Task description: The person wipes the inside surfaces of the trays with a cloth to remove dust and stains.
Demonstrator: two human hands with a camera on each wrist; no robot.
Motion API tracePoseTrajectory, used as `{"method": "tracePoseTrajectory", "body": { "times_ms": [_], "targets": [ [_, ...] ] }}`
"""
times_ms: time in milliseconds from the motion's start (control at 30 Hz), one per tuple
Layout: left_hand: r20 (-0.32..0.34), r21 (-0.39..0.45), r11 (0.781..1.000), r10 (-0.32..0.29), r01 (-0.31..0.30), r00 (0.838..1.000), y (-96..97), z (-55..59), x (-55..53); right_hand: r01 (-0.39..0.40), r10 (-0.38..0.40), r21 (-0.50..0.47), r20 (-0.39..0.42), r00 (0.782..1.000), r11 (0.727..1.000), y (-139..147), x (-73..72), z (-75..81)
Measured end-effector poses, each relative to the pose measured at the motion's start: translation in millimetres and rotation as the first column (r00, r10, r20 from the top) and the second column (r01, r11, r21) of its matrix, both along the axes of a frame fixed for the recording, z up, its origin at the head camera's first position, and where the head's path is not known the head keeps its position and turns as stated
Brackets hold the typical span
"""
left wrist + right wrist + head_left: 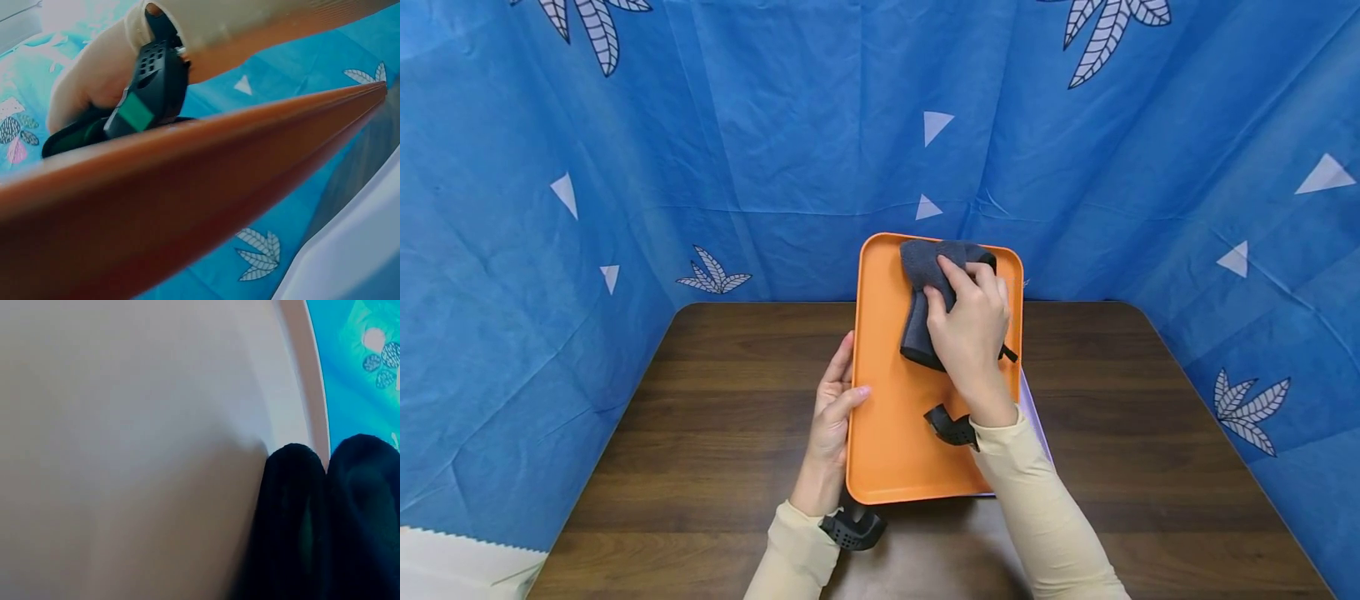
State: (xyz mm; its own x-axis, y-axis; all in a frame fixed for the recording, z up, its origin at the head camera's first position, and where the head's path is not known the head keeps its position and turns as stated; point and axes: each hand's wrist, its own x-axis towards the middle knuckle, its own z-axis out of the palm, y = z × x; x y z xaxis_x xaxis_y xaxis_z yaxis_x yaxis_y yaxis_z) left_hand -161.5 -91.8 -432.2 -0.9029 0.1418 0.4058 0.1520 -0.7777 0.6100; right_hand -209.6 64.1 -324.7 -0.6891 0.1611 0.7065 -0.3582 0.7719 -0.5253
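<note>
From here I see the left hand [829,421] gripping the orange tray [898,437] by its left edge; the right hand [973,329] grasps the grey cloth [917,265] near the far right corner; flat, even pressure should wipe best.

This looks like a little filming booth. A blue cloth [782,150] with white leaves [601,37] and triangles [936,125] hangs round three sides of a brown wood worktop [737,408]. A person wears a small black camera [853,528] on each wrist. I cannot tell if it is in a home or a lab.
</note>
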Motion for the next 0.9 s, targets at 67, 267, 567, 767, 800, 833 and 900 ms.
{"method": "tracePoseTrajectory", "body": {
  "times_ms": [67,267,567,767,800,833,900],
  "targets": [
    [-0.001,0.001,1.0,-0.008,0.008,1.0,0.4,-2.0,-0.7,-0.012,0.013,0.026,-0.021,1.0,1.0,-6.6,1.0,0.1],
    [-0.015,0.002,1.0,-0.025,0.025,1.0,2.0,-6.1,-3.2,-0.065,0.079,0.135,-0.102,0.992,0.989,-29.2,4.8,-1.1],
    [-0.026,0.041,0.998,-0.037,0.038,0.999,-2.1,-7.3,-5.8,-0.087,0.125,0.24,-0.15,0.981,0.967,-40.9,4.7,-4.5],
    [-0.028,0.058,0.996,-0.059,0.061,0.998,-4.6,-6.9,-6.1,-0.106,0.14,0.25,-0.121,0.983,0.962,-36.0,2.6,-4.6],
    [-0.025,0.062,0.996,-0.063,0.065,0.998,-4.9,-6.7,-6.0,-0.107,0.14,0.25,-0.116,0.983,0.962,-34.8,2.3,-4.6],
    [-0.02,0.065,0.996,-0.065,0.066,0.998,-5.4,-6.4,-5.8,-0.106,0.138,0.25,-0.112,0.984,0.962,-33.4,1.9,-4.6],
    [-0.004,0.074,0.995,-0.068,0.068,0.998,-6.1,-5.9,-5.4,-0.104,0.132,0.248,-0.101,0.986,0.963,-30.2,0.8,-4.9]
  ]
}}
